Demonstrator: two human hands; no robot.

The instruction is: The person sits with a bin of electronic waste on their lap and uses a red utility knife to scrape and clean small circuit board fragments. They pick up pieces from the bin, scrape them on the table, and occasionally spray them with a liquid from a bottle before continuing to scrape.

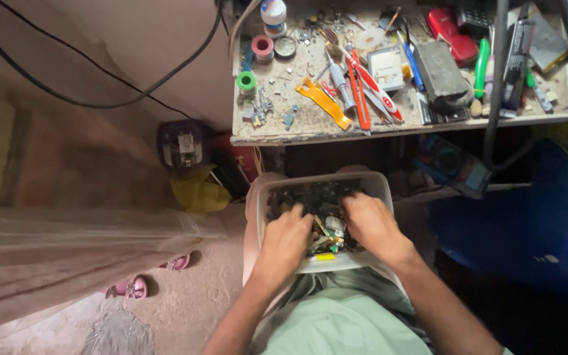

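A white plastic tub (377,185) rests on my lap, filled with several small dark electronic parts and circuit boards (317,196). My left hand (285,238) is dug into the tub's left side, fingers curled down among the parts. My right hand (371,222) is in the right side, fingers buried in the pile. Whether either hand grips a particular piece is hidden by the fingers and the clutter.
Just beyond the tub is a cluttered workbench (310,135) with an orange pry tool (323,102), a red-and-white cutter (376,89), screwdrivers, tape rolls (262,46) and a red case (451,33). A black cable (100,98) hangs at left. Pink sandals (133,287) lie on the floor.
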